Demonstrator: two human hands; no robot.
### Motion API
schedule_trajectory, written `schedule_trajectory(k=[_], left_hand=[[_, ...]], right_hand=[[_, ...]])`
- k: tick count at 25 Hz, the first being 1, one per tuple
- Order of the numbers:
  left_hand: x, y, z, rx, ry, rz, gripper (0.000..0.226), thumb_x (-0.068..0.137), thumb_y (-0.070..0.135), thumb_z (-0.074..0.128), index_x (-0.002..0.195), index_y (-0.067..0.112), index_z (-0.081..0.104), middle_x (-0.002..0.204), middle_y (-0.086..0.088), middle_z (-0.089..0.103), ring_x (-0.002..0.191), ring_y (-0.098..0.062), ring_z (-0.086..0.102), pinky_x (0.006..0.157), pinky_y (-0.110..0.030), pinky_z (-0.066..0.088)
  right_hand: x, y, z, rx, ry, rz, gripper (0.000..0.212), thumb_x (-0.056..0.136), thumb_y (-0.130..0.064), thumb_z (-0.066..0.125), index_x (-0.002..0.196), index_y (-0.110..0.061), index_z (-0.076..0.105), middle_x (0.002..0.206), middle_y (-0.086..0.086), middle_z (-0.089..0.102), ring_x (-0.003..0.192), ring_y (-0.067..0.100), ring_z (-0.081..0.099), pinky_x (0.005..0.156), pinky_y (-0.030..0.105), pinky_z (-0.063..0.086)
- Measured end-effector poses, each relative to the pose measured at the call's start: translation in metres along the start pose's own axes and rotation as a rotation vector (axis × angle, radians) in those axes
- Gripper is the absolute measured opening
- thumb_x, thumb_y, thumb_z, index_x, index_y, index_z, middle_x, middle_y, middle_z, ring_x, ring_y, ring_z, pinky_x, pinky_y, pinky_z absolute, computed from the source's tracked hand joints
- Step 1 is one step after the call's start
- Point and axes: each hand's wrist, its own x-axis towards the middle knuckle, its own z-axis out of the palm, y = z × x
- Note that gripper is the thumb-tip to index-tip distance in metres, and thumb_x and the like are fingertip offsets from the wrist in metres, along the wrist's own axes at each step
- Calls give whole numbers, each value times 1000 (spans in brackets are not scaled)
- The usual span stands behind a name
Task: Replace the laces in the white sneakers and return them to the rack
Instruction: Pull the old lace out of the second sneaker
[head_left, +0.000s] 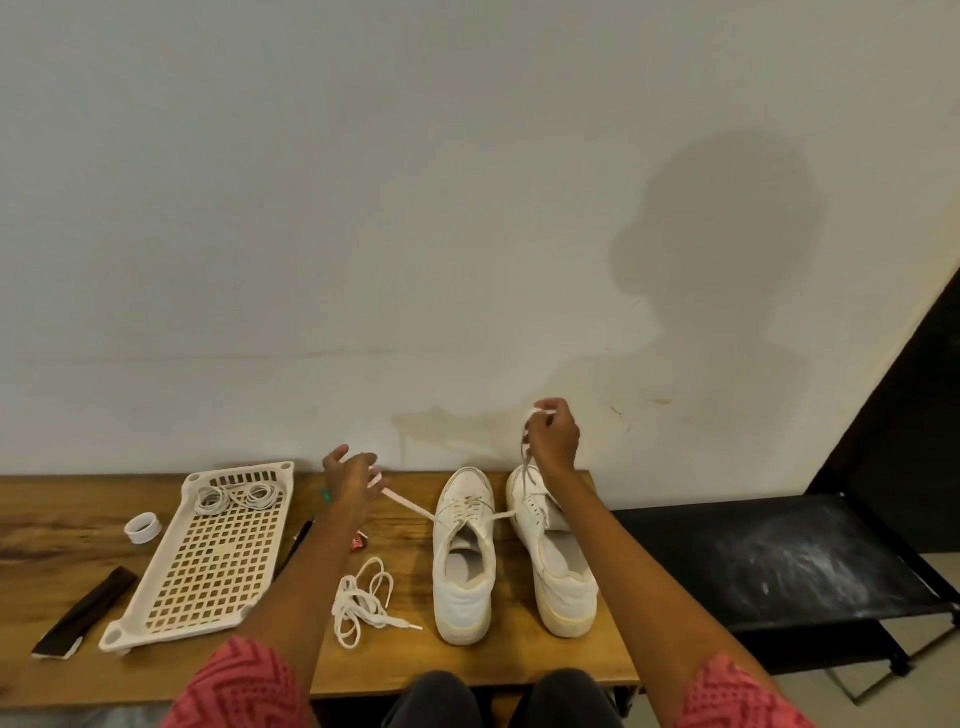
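Observation:
Two white sneakers stand side by side on the wooden table (62, 525), toes toward the wall. The left sneaker (464, 556) carries a lace (410, 505) whose two ends are pulled outward. My left hand (349, 480) pinches one end, stretched left of the shoe. My right hand (553, 434) holds the other end raised above the right sneaker (556, 566). A loose white lace (363, 603) lies tangled on the table left of the sneakers.
A white perforated rack shelf (208, 561) lies at the left with coiled laces (236, 498) on its far end. A white tape ring (143, 527), a dark flat strip (85, 613) and a pen (296, 545) lie nearby. A black bench (769, 561) stands to the right.

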Motion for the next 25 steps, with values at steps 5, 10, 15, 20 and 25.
schedule_trajectory(k=[5, 10, 15, 20, 25], left_hand=[[-1, -41, 14, 1062, 71, 109, 56, 92, 13, 53, 141, 3, 30, 139, -21, 40, 125, -36, 44, 101, -39, 42], [-23, -78, 40, 1182, -199, 372, 4, 85, 14, 61, 88, 10, 61, 95, -12, 66, 81, -19, 57, 73, -28, 48], [-24, -81, 53, 1324, -265, 391, 23, 82, 21, 65, 97, 4, 65, 88, -9, 65, 81, -20, 60, 70, -26, 48], [-23, -91, 46, 1258, -184, 427, 19, 89, 20, 61, 101, 6, 66, 100, -10, 68, 88, -20, 62, 76, -24, 48], [-14, -94, 32, 928, -94, 247, 12, 84, 21, 69, 75, 14, 68, 81, -4, 67, 80, -22, 63, 74, -30, 48]], right_hand=[[-35, 46, 10, -794, -496, -90, 38, 82, -5, 55, 120, -4, 52, 121, 14, 57, 113, 30, 54, 86, 30, 44], [-67, 51, 27, -621, -641, -228, 43, 79, -1, 53, 120, -11, 53, 110, 8, 64, 100, 25, 60, 79, 29, 48], [-83, 74, 36, -787, -623, -341, 39, 92, -15, 56, 129, -11, 47, 121, 8, 58, 111, 21, 51, 86, 27, 46], [-85, 82, 40, -795, -511, -431, 35, 94, -17, 54, 128, -13, 50, 126, 6, 56, 111, 18, 51, 86, 21, 44], [-90, 94, 40, -536, -390, -439, 17, 92, -9, 53, 104, -5, 65, 105, 10, 65, 95, 19, 55, 69, 6, 33]])
